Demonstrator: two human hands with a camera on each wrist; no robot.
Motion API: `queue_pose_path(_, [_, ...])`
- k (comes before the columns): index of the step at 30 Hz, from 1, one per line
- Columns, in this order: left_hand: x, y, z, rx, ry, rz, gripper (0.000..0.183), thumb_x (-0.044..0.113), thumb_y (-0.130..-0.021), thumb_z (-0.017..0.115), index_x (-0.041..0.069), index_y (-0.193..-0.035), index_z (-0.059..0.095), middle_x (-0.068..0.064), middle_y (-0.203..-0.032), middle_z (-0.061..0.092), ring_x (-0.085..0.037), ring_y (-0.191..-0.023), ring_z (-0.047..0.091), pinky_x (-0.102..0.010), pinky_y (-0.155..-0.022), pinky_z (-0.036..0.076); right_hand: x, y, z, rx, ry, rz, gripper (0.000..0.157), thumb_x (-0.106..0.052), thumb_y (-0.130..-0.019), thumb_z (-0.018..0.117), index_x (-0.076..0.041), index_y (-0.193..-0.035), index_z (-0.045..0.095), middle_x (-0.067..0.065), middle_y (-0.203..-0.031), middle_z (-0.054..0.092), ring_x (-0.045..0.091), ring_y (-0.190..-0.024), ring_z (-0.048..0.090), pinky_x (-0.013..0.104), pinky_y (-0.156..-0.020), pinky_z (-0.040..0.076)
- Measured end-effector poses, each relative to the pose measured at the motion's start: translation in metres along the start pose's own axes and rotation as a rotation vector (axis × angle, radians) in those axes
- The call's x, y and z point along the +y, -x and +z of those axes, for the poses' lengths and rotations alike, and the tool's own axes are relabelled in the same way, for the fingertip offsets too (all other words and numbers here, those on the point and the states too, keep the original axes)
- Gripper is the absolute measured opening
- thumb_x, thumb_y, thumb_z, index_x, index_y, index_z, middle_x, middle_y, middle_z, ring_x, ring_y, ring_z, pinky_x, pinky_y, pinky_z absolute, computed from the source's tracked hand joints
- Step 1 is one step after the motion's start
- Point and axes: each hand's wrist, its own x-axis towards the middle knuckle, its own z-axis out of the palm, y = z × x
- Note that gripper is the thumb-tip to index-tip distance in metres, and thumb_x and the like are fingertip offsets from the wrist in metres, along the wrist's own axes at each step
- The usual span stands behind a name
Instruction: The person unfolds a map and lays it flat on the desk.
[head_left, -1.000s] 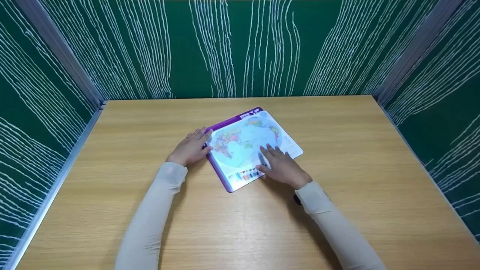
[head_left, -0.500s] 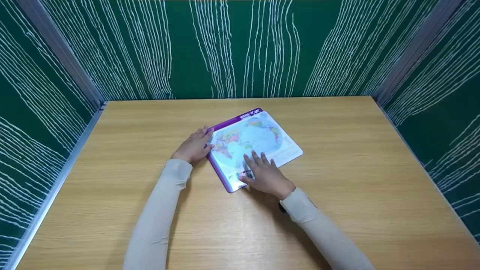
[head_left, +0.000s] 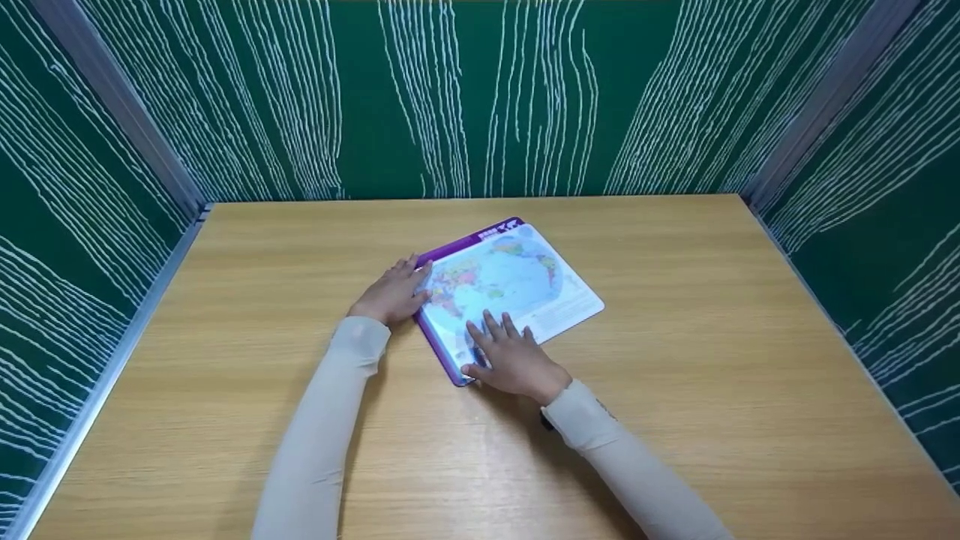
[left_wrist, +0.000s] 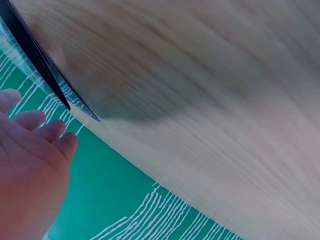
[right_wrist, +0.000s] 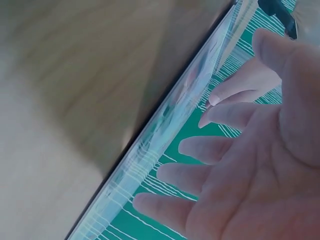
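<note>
A world map sheet [head_left: 517, 274] with a purple border lies at an angle on the table, its surface glossy and pale blue. My left hand [head_left: 390, 292] rests on its left edge, fingers extended. Over the near left part of the map hovers or rests my right hand [head_left: 517, 360], fingers spread; contact cannot be told. The left wrist view has the left palm [left_wrist: 32, 170] beside two thin dark map edges [left_wrist: 37, 57] that stand slightly apart. In the right wrist view the right palm [right_wrist: 250, 170] faces the map's shiny face [right_wrist: 155, 132], seen nearly edge-on.
The wooden table [head_left: 712, 360] extends around the map on all sides. Green panels [head_left: 375, 97] with white wavy lines stand behind it and at both sides, joined by grey posts [head_left: 840, 97].
My right hand has slid left and toward me across the map, from its lower right to its near left corner. The left hand has shifted slightly right; the map stays put.
</note>
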Motion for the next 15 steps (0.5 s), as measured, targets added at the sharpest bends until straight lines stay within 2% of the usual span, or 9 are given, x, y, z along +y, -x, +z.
queue_pose_path(5, [0.0002,-0.0003,0.0013,-0.025,-0.042,0.026,0.062,0.045,-0.101,0.037,0.026,-0.155,0.014,-0.005,-0.164,0.001,-0.028,-0.151,0.002,-0.050,-0.121,0.011,-0.0007,-0.0017,0.0032,-0.015,0.029,-0.008,0.072,-0.057,-0.095,0.044,-0.024,-0.154,0.020,0.012,-0.162,0.012,0.041,-0.147,0.010,0.066,-0.113,0.019])
queue_pose_path(15, [0.0015,0.0024,0.0002,-0.088,0.026,-0.002,0.058,0.043,-0.102,0.035,0.030,-0.155,0.014,-0.004,-0.164,-0.002,-0.028,-0.150,0.004,-0.051,-0.121,0.012,0.0036,-0.0038,0.0019,-0.040,-0.004,-0.023,0.072,-0.057,-0.094,0.047,-0.027,-0.154,0.021,0.012,-0.162,0.011,0.043,-0.147,0.009,0.067,-0.112,0.019])
